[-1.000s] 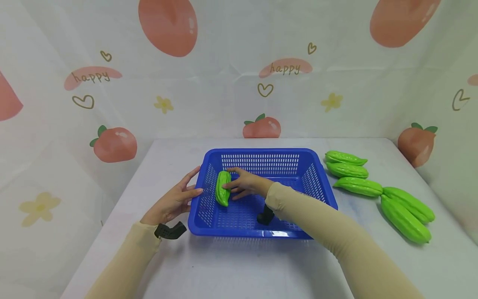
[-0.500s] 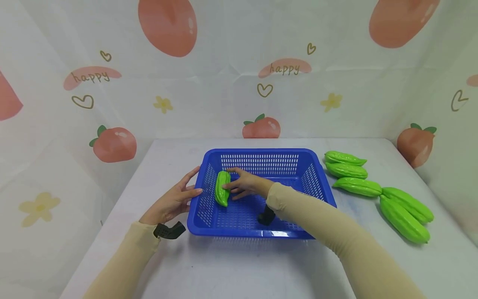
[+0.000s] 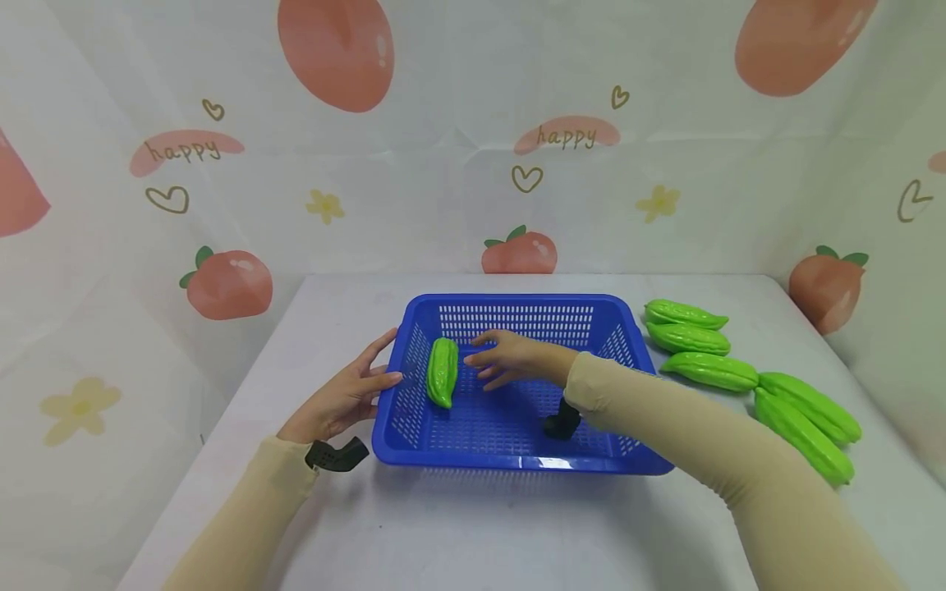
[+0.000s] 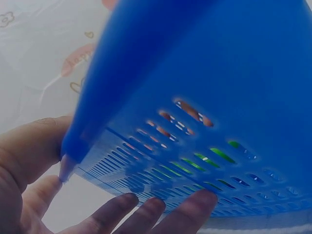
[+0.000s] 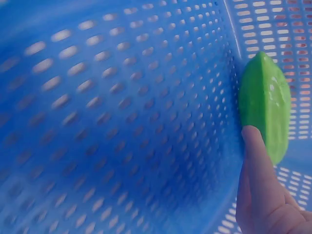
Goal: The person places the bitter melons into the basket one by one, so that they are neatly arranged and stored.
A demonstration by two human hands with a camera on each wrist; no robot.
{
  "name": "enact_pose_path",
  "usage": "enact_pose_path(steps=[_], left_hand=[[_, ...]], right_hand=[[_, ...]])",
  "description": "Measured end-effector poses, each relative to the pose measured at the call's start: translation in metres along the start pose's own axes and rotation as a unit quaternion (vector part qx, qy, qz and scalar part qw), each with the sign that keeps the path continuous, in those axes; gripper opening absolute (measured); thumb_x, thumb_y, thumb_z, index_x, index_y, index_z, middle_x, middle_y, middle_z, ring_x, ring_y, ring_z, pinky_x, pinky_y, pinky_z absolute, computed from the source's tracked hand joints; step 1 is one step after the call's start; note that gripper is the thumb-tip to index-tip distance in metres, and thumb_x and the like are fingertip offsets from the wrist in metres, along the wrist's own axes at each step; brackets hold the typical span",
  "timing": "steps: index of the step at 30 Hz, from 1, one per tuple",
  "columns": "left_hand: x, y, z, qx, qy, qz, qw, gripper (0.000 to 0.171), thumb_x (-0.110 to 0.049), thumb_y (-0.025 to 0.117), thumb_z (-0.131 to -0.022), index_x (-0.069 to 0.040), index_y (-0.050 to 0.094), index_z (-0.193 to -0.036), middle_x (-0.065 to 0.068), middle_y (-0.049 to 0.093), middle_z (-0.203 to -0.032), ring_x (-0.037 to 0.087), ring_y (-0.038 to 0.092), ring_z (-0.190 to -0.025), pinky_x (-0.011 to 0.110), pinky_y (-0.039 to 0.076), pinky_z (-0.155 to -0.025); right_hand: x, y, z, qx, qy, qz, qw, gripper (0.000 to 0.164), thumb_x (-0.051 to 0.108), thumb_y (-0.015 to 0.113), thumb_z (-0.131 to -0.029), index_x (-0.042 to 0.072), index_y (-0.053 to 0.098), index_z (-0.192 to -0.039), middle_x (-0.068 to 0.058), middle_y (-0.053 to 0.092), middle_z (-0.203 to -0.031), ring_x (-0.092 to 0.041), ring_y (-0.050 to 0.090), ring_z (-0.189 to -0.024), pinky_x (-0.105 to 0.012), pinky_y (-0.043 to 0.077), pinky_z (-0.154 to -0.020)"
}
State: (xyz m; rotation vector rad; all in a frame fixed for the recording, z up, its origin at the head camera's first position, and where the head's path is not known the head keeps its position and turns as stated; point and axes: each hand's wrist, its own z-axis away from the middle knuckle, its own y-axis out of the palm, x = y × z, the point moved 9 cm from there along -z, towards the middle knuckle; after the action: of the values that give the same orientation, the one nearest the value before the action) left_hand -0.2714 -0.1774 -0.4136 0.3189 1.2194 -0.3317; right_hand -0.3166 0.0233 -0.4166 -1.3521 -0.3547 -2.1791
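Head: left hand [image 3: 340,400] clamped on blue perforated plastic basket [image 3: 473,462]; right hand [image 3: 507,358] just beside glossy green ridged gourd [image 3: 442,372] inside, fingers apart. Placing step looks done; next move probably calls for lifting right hand clear. Left wrist: fingers along basket's outside. Right wrist: gourd ungripped.

a screened-off tabletop workspace, with fruit-printed sheeting [image 3: 421,217] enclosing a white table [image 3: 473,533].

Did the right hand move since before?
Yes: against the blue basket, the right hand has moved right, away from the green vegetable inside.
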Motion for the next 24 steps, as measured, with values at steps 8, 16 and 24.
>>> enact_pose_path(steps=[8, 16, 24], left_hand=[[0.0, 0.002, -0.002, 0.002, -0.003, 0.007, 1.0, 0.08, -0.02, 0.061, -0.096, -0.044, 0.01, -0.153, 0.023, 0.038, -0.149, 0.03, 0.066, -0.106, 0.052, 0.054, -0.089], [0.001, 0.002, -0.001, 0.002, -0.004, 0.01, 0.9999, 0.08, -0.02, 0.061, -0.096, -0.044, 0.01, -0.153, 0.023, 0.038, -0.149, 0.03, 0.065, -0.107, 0.051, 0.053, -0.09], [0.002, 0.002, -0.002, -0.001, -0.007, 0.011, 0.9999, 0.081, -0.02, 0.062, -0.095, -0.044, 0.01, -0.153, 0.022, 0.038, -0.149, 0.03, 0.065, -0.107, 0.052, 0.054, -0.09]], right_hand=[[0.02, -0.022, 0.034, 0.023, -0.023, 0.035, 0.999, 0.054, 0.013, 0.053, -0.1, -0.004, 0.03, -0.145, -0.029, 0.039, -0.144, -0.045, 0.045, -0.13, -0.05, 0.049, -0.098], [0.047, -0.044, 0.068, 0.025, -0.087, 0.007, 0.996, 0.049, 0.012, 0.051, -0.1, -0.001, 0.034, -0.144, -0.021, 0.051, -0.128, -0.034, 0.056, -0.119, -0.053, 0.047, -0.099], [0.057, -0.074, 0.098, 0.029, -0.15, 0.037, 0.988, 0.046, 0.013, 0.049, -0.101, -0.001, 0.034, -0.142, -0.023, 0.048, -0.13, -0.03, 0.058, -0.115, -0.052, 0.049, -0.097]])
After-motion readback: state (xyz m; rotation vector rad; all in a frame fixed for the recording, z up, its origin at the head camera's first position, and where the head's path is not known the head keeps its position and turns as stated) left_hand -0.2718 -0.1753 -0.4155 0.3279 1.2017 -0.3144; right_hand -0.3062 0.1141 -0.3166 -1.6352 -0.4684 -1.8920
